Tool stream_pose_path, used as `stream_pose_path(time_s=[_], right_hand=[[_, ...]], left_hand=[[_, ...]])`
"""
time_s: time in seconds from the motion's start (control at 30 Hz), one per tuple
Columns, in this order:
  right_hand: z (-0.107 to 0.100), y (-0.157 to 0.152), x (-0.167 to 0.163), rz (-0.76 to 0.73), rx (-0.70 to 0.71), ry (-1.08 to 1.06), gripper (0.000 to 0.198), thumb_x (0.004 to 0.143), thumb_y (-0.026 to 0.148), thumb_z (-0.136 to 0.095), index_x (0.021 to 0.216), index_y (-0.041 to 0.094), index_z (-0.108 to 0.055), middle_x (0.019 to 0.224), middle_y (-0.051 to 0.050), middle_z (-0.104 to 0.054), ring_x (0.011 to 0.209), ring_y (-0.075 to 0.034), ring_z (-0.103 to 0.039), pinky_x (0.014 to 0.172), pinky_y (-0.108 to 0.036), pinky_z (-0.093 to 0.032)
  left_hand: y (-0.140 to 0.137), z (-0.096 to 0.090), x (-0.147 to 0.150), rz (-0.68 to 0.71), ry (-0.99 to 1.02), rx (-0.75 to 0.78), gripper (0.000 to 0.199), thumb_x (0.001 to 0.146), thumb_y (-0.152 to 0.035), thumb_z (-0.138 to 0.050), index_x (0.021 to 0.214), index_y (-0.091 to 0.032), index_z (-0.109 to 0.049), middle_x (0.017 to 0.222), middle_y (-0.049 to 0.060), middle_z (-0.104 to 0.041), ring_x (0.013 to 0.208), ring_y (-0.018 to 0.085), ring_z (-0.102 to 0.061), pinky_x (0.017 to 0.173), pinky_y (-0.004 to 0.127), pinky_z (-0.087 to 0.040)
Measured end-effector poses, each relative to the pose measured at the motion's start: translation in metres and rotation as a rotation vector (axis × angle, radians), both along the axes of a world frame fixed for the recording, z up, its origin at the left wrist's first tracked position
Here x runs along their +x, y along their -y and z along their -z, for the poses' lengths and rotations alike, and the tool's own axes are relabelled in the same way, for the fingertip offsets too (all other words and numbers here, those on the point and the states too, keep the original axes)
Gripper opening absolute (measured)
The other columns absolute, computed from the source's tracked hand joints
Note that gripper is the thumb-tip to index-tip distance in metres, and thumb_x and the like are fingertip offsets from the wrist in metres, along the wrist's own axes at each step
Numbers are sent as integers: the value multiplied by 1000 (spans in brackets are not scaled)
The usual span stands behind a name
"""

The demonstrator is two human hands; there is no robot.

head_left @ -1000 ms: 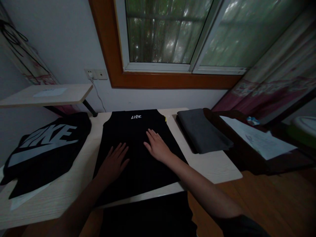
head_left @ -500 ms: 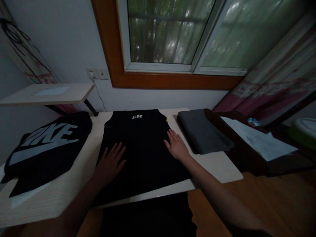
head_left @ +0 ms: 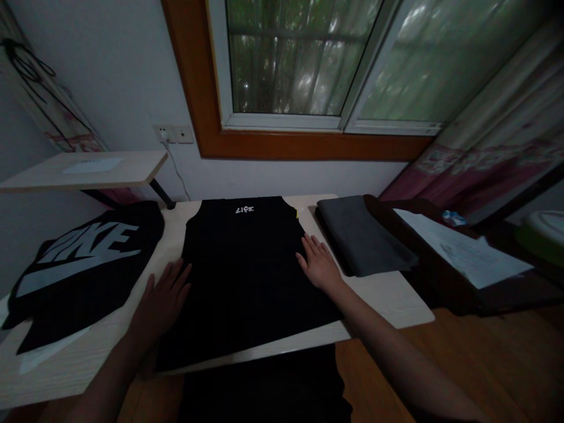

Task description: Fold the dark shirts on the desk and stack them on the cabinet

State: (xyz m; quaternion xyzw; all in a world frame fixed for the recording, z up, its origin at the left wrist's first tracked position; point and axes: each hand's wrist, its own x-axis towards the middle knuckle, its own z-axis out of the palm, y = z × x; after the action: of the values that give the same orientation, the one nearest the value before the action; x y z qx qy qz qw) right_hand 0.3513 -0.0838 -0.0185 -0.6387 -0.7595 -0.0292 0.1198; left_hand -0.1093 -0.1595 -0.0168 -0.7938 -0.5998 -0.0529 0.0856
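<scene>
A black garment panel (head_left: 247, 270) lies flat on the pale wooden table (head_left: 388, 299), its narrower end toward the window and white figures marked near that edge. My left hand (head_left: 161, 299) is at the panel's left edge, fingers apart and pointing away from me, partly over the tabletop. On the opposite edge rests my right hand (head_left: 318, 261), palm down with its fingers stretched out, touching the cloth. Neither hand grips anything. A small yellow bit (head_left: 296, 214) shows at the panel's upper right edge.
Black cloth with grey NIKE lettering (head_left: 88, 252) lies at the left, below a raised shelf (head_left: 88, 170). Folded dark grey fabric (head_left: 363, 235) sits to the right, beside a brown surface with a paper sheet (head_left: 462, 249). A window (head_left: 304, 64) is behind the table.
My left hand has moved left, from on top of the black panel out to its left edge. The panel's lower left corner reaches further left. My right hand has barely shifted.
</scene>
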Motion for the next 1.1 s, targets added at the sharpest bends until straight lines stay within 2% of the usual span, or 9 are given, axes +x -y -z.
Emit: stream_pose_path(time_s=[0.17,0.43,0.63,0.77,0.9,1.1], right_hand=[[3,1,1,11,20,30,64,105,47,-33,154,7,-42,165,-13,-31,154,-29,-26,126,-49,-21],[4,2,2,6,25,32,63,105,47,-34,155,9,-42,165,-12,-32,154,-29,-28,125,-49,-24],[4,2,2,-1,33,40,62,105,46,-34,154,10,-42,164,-12,-34,153,-30,-28,125,-50,-24],[4,2,2,1,31,45,62,105,46,-33,154,10,-42,164,-12,-34,153,-30,-28,124,-50,-25],[4,2,1,12,33,46,62,105,46,-33,154,9,-43,164,-12,-34,153,-29,-28,125,-50,-24],[1,4,0,12,33,36,62,105,46,-33,153,10,-44,163,-12,-36,153,-29,-30,124,-49,-25]], left_hand=[[5,0,-16,-26,-33,14,56,102,-26,-27,157,-26,-39,169,9,-26,156,35,-18,115,68,-29],[4,2,-28,31,30,28,45,94,-21,-41,135,-20,-60,163,11,-38,153,33,-29,118,62,-33],[-6,-17,-25,66,57,67,38,88,-19,-44,121,-21,-65,157,12,-47,147,33,-40,117,57,-38],[-20,-30,-5,102,60,71,29,90,-22,-46,106,-19,-69,153,15,-51,145,35,-42,118,59,-36],[-39,-33,29,127,86,54,39,96,-29,-46,127,-19,-67,156,14,-49,148,35,-39,120,59,-32],[-67,-33,95,128,151,-103,54,103,-45,-37,150,-20,-48,165,10,-34,153,33,-29,120,61,-31]])
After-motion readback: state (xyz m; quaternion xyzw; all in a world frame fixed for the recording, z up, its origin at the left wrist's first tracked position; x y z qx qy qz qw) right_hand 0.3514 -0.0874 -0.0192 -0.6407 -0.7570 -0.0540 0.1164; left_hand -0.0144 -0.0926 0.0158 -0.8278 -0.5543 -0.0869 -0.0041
